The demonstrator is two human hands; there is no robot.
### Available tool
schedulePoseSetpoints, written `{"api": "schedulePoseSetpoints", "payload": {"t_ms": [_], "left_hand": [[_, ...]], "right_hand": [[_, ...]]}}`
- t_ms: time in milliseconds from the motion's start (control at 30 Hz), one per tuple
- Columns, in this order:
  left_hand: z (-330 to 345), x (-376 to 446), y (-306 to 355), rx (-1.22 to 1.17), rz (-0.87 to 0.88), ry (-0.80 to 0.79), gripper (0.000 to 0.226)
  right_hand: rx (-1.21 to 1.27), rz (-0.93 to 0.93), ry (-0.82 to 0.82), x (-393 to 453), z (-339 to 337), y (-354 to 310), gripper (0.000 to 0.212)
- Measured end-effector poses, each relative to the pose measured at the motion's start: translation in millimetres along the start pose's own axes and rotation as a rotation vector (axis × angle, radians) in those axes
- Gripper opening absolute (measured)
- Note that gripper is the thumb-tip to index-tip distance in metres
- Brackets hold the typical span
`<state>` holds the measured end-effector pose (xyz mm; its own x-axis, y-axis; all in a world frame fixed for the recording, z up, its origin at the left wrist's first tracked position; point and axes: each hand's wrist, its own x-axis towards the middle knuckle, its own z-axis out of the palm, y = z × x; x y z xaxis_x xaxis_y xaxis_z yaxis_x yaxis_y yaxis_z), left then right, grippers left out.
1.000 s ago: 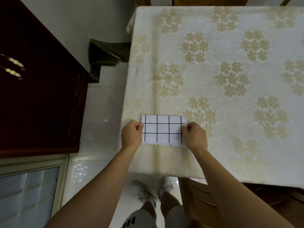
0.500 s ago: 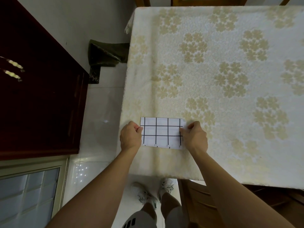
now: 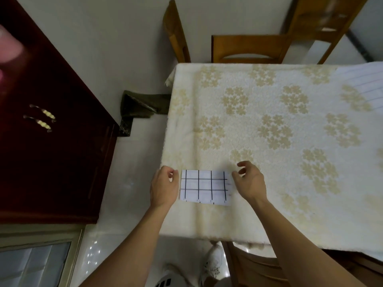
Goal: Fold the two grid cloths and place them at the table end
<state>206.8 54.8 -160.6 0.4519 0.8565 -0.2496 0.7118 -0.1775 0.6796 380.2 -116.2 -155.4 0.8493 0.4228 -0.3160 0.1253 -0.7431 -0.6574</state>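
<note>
A folded white cloth with a black grid (image 3: 205, 187) lies flat near the front left corner of the table (image 3: 269, 125). My left hand (image 3: 164, 186) hovers at its left edge, fingers curled and apart from the cloth. Just off the cloth's right edge, my right hand (image 3: 249, 181) is lifted with its fingers spread and holds nothing. A second white cloth with thin lines (image 3: 366, 83) lies spread at the far right of the table, cut off by the frame edge.
The table wears a cream cloth with gold flowers. Wooden chairs (image 3: 248, 48) stand at the far end and one (image 3: 255, 264) under the near edge. A dark red cabinet (image 3: 47, 141) stands left, across a strip of tiled floor.
Both hands have let go of the folded grid cloth and drawn slightly away from its edges. The camera has tilted up, so the far chairs and the second cloth have come into view.
</note>
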Motion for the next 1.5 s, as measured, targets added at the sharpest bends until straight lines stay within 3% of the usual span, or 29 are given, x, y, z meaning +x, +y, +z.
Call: {"api": "schedulePoseSetpoints", "payload": {"t_ms": [167, 333, 500, 633, 833, 1200, 1500], "left_hand": [[-47.4, -2.6, 51.3, 0.004, 0.222, -0.032, 0.041], [-110.7, -6.1, 115.8, 0.146, 0.559, 0.007, 0.061], [-172.2, -21.5, 169.1, 0.319, 0.809, 0.215, 0.07], [-203.7, -38.4, 200.5, 0.35, 0.909, 0.365, 0.072], [-214.8, -56.3, 221.7, 0.423, 0.948, 0.464, 0.069], [-189.9, -70.2, 242.6, 0.398, 0.978, 0.451, 0.069], [-175.4, -82.9, 255.7, 0.316, 1.097, 0.348, 0.069]], "right_hand": [[-0.034, -0.241, 0.052, -16.5, -32.5, -51.2, 0.049], [-0.139, -0.511, 0.192, -35.1, -78.6, -118.9, 0.061], [-0.188, -0.701, 0.387, -62.0, -128.6, -177.5, 0.069], [-0.214, -0.785, 0.456, -78.3, -162.8, -207.6, 0.067], [-0.247, -0.814, 0.508, -94.2, -192.6, -214.6, 0.068], [-0.274, -0.78, 0.53, -96.8, -218.2, -191.1, 0.069], [-0.288, -0.653, 0.613, -125.6, -230.6, -165.1, 0.068]]}}
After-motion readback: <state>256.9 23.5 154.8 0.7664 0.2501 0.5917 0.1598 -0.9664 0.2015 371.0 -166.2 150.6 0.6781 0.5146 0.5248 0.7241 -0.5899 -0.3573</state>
